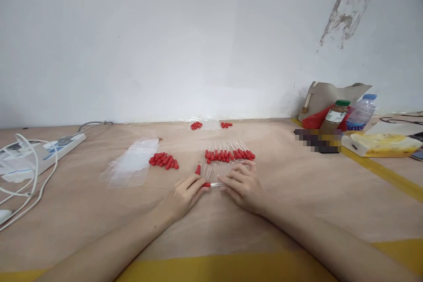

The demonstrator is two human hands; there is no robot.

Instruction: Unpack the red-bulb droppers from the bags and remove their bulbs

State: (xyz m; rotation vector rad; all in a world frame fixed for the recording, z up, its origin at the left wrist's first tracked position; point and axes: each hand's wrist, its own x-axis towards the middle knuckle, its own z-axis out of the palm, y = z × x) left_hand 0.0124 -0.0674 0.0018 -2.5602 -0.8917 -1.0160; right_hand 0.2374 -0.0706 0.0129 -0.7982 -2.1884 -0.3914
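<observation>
Between my hands lies a clear tube, with a red rubber bulb at its left end. The fingers of my left hand are closed on the bulb. My right hand pinches the tube near its right end. Just beyond my fingers, several clear tubes lie side by side, partly hidden by my right hand. One red bulb stands at their left edge. Farther back is a row of droppers with red bulbs facing me. A pile of loose red bulbs sits to the left.
Overlapping clear plastic bags lie left of the bulb pile. Small bagged red pieces rest by the wall. A power strip with white cables is at far left. Bottles, a bag and a tissue pack stand right.
</observation>
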